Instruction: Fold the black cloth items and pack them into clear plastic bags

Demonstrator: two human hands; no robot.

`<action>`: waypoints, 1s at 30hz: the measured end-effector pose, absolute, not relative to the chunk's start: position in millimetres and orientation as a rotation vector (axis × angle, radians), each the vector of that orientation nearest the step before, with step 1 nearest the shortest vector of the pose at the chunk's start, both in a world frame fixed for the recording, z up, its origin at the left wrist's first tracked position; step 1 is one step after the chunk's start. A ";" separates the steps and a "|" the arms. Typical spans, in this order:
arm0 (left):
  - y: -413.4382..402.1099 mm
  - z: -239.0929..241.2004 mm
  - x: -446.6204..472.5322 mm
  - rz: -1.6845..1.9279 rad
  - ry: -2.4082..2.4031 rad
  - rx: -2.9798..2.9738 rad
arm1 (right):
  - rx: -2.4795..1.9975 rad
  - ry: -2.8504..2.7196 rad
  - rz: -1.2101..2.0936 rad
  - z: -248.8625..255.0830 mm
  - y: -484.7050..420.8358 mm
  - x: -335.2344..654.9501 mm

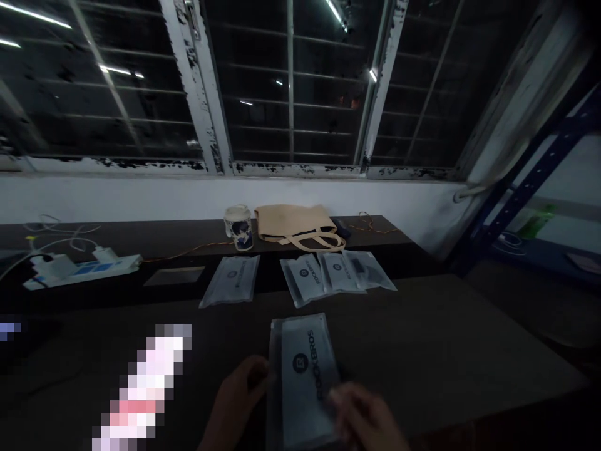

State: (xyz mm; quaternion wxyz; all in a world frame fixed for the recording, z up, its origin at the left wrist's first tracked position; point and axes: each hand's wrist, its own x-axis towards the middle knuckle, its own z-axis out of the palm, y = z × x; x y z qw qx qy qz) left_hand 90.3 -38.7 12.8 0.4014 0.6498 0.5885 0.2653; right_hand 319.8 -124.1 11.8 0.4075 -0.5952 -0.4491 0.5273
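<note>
In front of me a frosted plastic pouch (307,376) printed "ROCKBROS" stands out against the dark table, its long side pointing away from me. My left hand (239,391) is at its left edge, thumb and fingers curled together on the clear margin. At the lower right edge, my right hand (364,413) has its fingers pressed together on the pouch; they are slightly blurred. Beyond lie more such pouches: a single pouch (232,280) to the left, and an overlapping group with a front pouch (304,279), a middle pouch (339,270) and a right-hand pouch (370,270).
A white power strip (84,270) with plugs and cables sits at the left. Along the back stand a patterned cup (239,227) and a tan tote bag (295,222). Barred windows rise behind. A blue metal rack (530,175) is at the right. A pixelated bright patch covers the lower left.
</note>
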 end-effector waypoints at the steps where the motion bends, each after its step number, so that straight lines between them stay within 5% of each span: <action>1: -45.4 13.9 93.8 0.651 1.532 1.649 | -1.554 -1.182 1.175 16.0 -111.4 327.5; 5: -59.1 14.0 110.8 0.600 1.672 1.707 | -1.769 -1.189 0.881 21.6 -68.2 335.2; 15: -57.1 4.1 108.6 0.883 1.591 1.280 | -1.501 -1.081 1.074 14.9 -54.5 296.4; 23: -62.2 -16.6 48.4 0.880 1.801 1.191 | -1.957 -1.162 0.531 -0.1 -62.6 373.6; 30: -40.2 22.2 70.4 0.885 1.909 1.207 | -2.188 -1.255 0.517 0.9 -70.2 394.9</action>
